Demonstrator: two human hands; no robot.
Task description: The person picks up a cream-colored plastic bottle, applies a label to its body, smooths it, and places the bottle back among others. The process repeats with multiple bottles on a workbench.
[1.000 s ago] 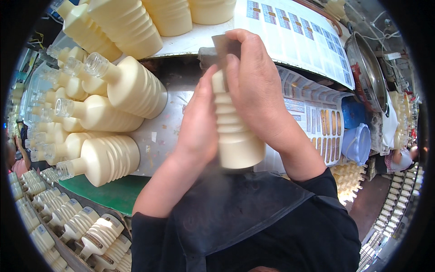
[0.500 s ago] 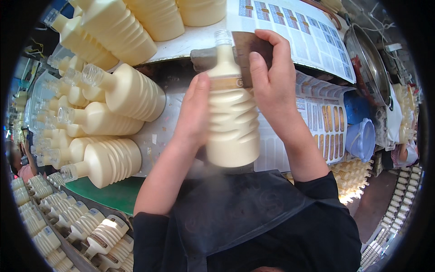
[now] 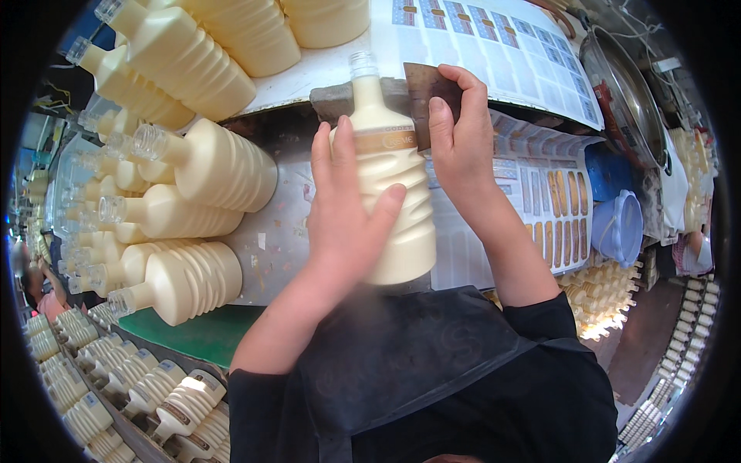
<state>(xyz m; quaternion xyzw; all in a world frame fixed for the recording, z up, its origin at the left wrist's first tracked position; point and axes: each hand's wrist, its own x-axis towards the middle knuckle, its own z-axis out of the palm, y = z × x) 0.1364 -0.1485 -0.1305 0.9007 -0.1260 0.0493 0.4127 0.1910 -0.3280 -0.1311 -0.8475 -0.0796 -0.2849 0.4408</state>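
A cream-coloured bottle [image 3: 397,239] with a clear glass neck and wavy ridges lies in front of me, its neck pointing away. My left hand [image 3: 343,212] is closed on its left side, with the thumb across the ridges. Around the shoulder runs a gold-brown label strip [image 3: 378,142]. In my right hand [image 3: 465,143] is a thin brown flat scraper [image 3: 423,89], pinched between thumb and fingers. The scraper's lower part is at the right end of the strip. Behind the bottle neck is a grey block [image 3: 330,100].
Several cream bottles [image 3: 220,166] lie stacked on the left, and larger ones [image 3: 193,58] stand behind. Label sheets [image 3: 552,181] lie right of the bottle, with more on the raised white surface [image 3: 502,65]. Farther right are a blue bucket [image 3: 620,228] and a metal basin [image 3: 629,92].
The bottle has turned, showing more of the label strip, and shifted slightly left. My left thumb now lies across its front. The scraper has moved slightly right and down.
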